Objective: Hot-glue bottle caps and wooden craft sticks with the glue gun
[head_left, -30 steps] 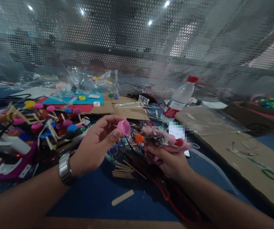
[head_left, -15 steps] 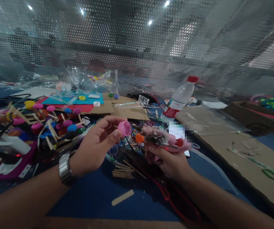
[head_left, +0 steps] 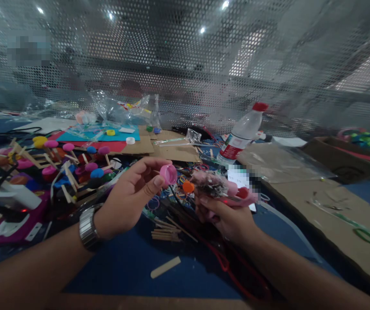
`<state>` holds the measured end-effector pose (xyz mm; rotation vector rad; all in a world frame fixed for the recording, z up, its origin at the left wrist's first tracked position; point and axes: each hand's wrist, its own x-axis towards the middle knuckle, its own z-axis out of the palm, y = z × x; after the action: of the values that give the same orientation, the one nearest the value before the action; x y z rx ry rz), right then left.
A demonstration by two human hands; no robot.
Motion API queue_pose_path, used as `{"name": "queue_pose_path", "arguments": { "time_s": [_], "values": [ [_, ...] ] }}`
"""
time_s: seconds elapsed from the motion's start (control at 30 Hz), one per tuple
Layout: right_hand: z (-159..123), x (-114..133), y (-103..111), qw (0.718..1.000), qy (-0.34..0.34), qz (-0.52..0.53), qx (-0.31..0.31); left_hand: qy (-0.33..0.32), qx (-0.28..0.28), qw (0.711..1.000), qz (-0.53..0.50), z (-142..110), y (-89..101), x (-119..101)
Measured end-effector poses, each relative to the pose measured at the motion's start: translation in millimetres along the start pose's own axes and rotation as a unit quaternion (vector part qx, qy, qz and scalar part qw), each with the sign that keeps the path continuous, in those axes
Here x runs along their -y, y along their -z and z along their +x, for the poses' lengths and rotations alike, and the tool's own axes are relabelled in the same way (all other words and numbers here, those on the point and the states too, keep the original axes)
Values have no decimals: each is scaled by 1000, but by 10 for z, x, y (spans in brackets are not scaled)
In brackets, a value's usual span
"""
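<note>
Pinched between the thumb and fingers of my left hand (head_left: 130, 198) is a pink bottle cap (head_left: 168, 174), its hollow side turned toward the right. My right hand (head_left: 233, 219) grips a pink hot glue gun (head_left: 211, 184), with stringy residue stuck along its front. The gun's orange nozzle (head_left: 188, 186) points left at the cap, a small gap apart from it. Below the hands lie a bundle of wooden sticks (head_left: 165, 232) and a single flat craft stick (head_left: 165, 267) on the blue table (head_left: 117, 275).
Craft-stick pieces with coloured caps (head_left: 91, 168) crowd the left, beside a purple power strip (head_left: 17, 219). A plastic bottle (head_left: 241, 133) with a red cap stands behind my right hand. Cardboard (head_left: 343, 219) lies at right, and scissors with red handles (head_left: 246, 275) rest under my right forearm.
</note>
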<state>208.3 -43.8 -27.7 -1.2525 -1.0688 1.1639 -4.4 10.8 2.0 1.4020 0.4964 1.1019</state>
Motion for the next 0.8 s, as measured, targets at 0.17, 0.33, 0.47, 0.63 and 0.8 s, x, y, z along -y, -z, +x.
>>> {"name": "queue_pose_path", "arguments": {
  "time_s": [0.17, 0.33, 0.47, 0.63, 0.8],
  "values": [
    [4, -5, 8, 1000, -10, -10, 2, -1, 1, 1000, 4, -4, -3, -11],
    [0, -2, 4, 1000, -17, -1, -1, 6, 2, 1000, -2, -4, -6, -19],
    [6, -12, 2, 1000, -8, 7, -6, 10, 1, 1000, 3, 0, -8, -18],
    [8, -21, 11, 1000, 7, 13, 3, 20, -1, 1000, 7, -4, -7, -18],
    [2, -22, 22, 1000, 1, 6, 0, 30, 0, 999, 12, -6, -11, -27]
  ]
}}
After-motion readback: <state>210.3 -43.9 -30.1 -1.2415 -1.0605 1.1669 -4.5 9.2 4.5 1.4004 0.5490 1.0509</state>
